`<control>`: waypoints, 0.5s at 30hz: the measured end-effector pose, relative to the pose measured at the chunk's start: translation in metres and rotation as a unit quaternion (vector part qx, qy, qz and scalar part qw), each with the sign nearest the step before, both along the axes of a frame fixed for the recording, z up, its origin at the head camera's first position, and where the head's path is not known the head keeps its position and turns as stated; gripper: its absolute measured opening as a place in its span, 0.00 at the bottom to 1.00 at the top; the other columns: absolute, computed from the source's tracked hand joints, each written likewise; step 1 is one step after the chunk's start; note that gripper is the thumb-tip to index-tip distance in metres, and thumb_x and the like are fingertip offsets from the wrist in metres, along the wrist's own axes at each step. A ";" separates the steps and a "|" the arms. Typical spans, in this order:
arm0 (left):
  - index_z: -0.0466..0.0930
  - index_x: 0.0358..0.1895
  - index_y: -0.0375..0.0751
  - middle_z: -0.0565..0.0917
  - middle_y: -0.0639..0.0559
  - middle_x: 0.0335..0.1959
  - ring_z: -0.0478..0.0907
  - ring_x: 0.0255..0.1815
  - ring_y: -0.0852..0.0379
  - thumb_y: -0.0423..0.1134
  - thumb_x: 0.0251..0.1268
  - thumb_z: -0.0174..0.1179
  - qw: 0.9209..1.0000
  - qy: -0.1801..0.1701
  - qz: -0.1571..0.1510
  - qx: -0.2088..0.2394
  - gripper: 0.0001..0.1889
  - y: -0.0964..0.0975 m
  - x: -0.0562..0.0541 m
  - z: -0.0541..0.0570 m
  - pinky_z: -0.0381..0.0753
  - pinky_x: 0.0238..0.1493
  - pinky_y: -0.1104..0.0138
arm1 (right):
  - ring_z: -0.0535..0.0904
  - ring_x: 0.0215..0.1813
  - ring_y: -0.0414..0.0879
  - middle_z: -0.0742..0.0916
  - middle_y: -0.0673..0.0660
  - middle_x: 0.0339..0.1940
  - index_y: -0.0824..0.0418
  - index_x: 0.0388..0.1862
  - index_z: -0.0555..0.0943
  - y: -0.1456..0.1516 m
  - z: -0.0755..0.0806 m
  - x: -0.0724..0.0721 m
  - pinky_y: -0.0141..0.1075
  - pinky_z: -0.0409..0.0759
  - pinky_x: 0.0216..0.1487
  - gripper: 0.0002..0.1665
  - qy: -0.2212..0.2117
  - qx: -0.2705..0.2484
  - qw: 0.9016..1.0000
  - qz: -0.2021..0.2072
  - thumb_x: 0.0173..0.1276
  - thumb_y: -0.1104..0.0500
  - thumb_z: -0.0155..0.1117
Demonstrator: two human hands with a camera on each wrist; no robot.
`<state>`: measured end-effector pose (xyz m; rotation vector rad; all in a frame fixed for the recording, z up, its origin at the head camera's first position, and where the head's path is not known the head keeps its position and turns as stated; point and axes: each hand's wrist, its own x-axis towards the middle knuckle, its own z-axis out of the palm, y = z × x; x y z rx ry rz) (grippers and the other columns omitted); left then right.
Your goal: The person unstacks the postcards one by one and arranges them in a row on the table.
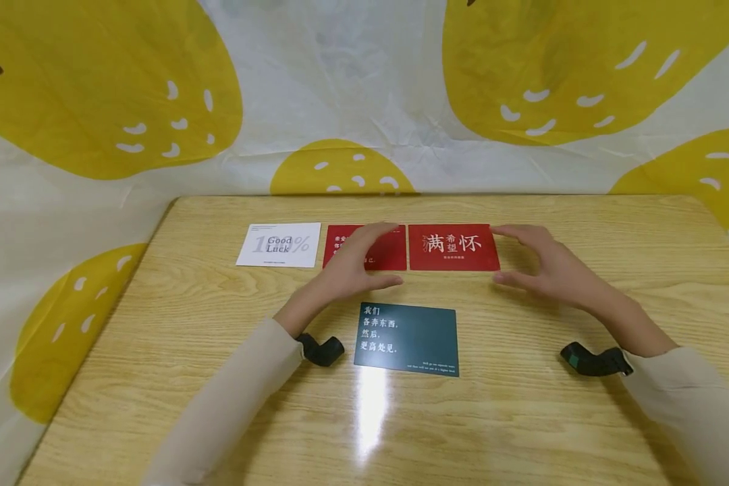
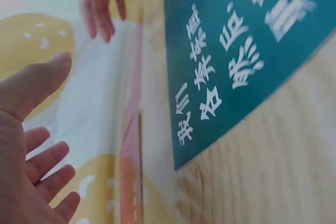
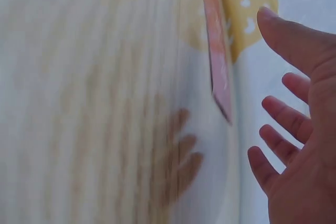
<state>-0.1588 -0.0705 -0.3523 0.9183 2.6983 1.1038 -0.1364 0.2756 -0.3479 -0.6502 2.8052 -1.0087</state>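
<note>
My left hand (image 1: 354, 264) hovers over the left red card (image 1: 391, 251) and covers part of its white writing. Its fingers and thumb are spread apart, holding nothing. On the other side, my right hand (image 1: 543, 266) is held out at the right end of a second red card (image 1: 453, 248), thumb and fingers parted around nothing. Nearer to me lies a dark green card (image 1: 408, 339) with white writing, which fills much of the left wrist view. A white "Good Luck" card (image 1: 279, 244) lies at the left end of the row.
The cards lie flat on a wood-grain table (image 1: 522, 418). A white cloth (image 1: 352, 81) with yellow fruit shapes hangs along the back and left. Black bands (image 1: 592, 360) sit at both wrists, and a bright reflection shines below the green card.
</note>
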 end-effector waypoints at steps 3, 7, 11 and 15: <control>0.60 0.72 0.48 0.64 0.53 0.70 0.58 0.70 0.56 0.50 0.50 0.72 1.000 -0.004 0.005 0.029 0.45 -0.010 0.011 0.002 0.62 0.67 0.56 | 0.59 0.67 0.63 0.69 0.64 0.67 0.57 0.70 0.66 -0.002 0.004 0.011 0.65 0.61 0.60 0.46 0.002 -0.009 1.000 -0.001 0.53 0.55 0.77; 0.60 0.72 0.51 0.64 0.56 0.70 0.57 0.70 0.58 0.49 0.49 0.73 0.999 -0.006 0.002 0.044 0.45 -0.023 0.027 0.003 0.61 0.68 0.56 | 0.62 0.64 0.64 0.69 0.64 0.66 0.56 0.70 0.66 -0.005 0.009 0.026 0.65 0.64 0.55 0.47 0.010 -0.024 1.000 0.012 0.52 0.55 0.77; 0.60 0.72 0.53 0.63 0.57 0.70 0.56 0.70 0.58 0.49 0.48 0.74 0.999 -0.014 0.003 0.046 0.46 -0.034 0.044 0.004 0.61 0.68 0.54 | 0.63 0.63 0.63 0.70 0.63 0.66 0.56 0.71 0.66 -0.010 0.008 0.041 0.65 0.66 0.52 0.47 0.014 -0.037 0.999 0.021 0.53 0.55 0.77; 0.60 0.72 0.53 0.62 0.58 0.71 0.54 0.71 0.57 0.47 0.47 0.75 0.998 -0.030 0.006 0.060 0.47 -0.041 0.060 0.001 0.59 0.68 0.52 | 0.66 0.61 0.58 0.72 0.59 0.65 0.54 0.71 0.66 -0.017 0.003 0.056 0.60 0.69 0.52 0.48 0.020 -0.044 0.999 0.022 0.52 0.55 0.78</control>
